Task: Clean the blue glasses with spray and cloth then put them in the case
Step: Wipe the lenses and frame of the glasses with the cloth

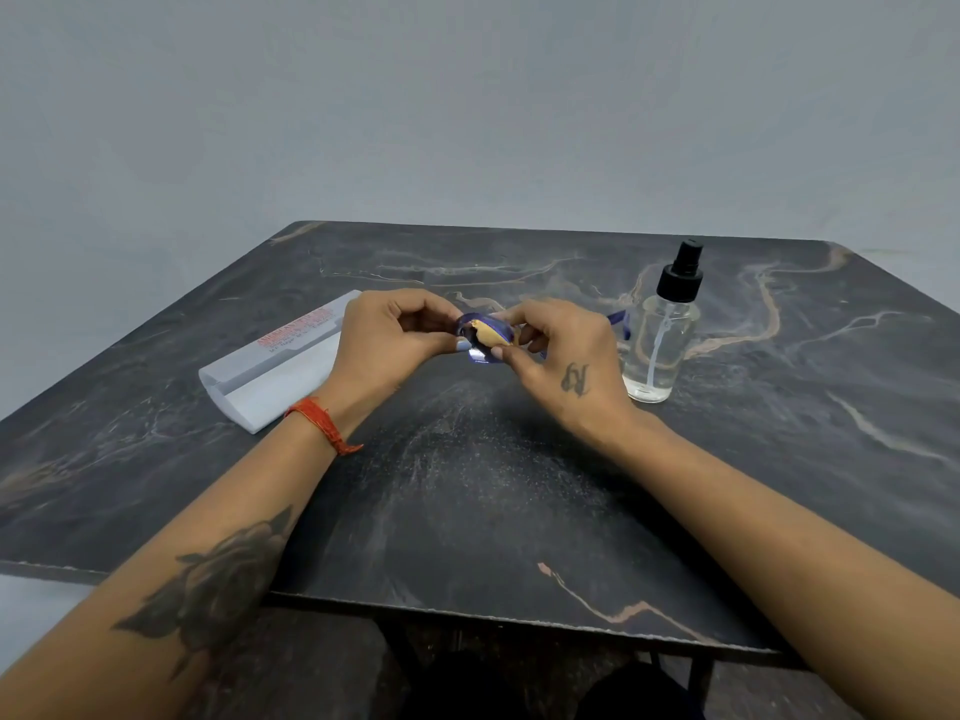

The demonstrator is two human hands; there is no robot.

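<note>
The blue glasses (480,335) are held above the middle of the dark marble table (519,485), between both hands. My left hand (387,340) grips their left side. My right hand (563,356) pinches the lens from the right; a small yellowish piece, perhaps the cloth, shows under the fingers. One blue temple arm sticks out to the right behind my right hand. The white glasses case (275,366) lies open at the left, behind my left hand. The clear spray bottle (662,335) with a black pump top stands upright just right of my right hand.
The table's front edge runs near my forearms, with dark legs and floor below. A plain grey wall stands behind the table. Fine spray droplets speckle the tabletop under my hands.
</note>
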